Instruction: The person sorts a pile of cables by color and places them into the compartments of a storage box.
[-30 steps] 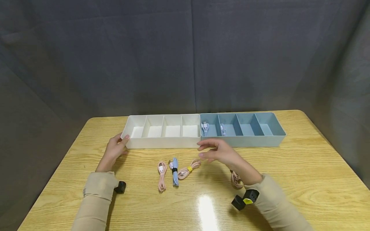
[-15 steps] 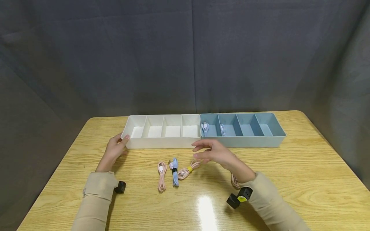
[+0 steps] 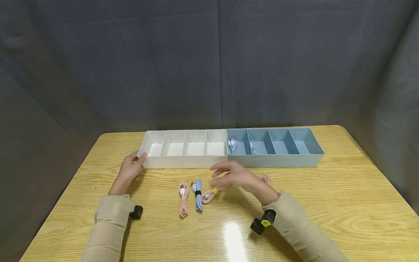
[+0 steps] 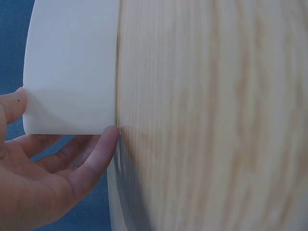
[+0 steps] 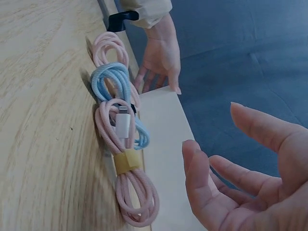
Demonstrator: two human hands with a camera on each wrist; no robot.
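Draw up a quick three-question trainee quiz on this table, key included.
1. True or false: the left hand touches the white tray.
2. The band around the blue cable on the table is: A) yellow, B) black, C) green.
3. How many of the four compartments in the blue tray hold cables?

Key:
1. True.
2. B.
3. Two, the two leftmost in the head view.

Wood-grain table point(image 3: 360, 207) bore white four-compartment organizer point(image 3: 183, 162) along far side, blue four-compartment organizer point(image 3: 278, 161) touching its right end. Nearer, left to right, lay bundled pink USB cable point(image 3: 183, 208), black-tied blue USB cable point(image 3: 198, 203), yellow-tied pink cable point(image 3: 207, 198), partly hidden pink cable point(image 3: 265, 178).
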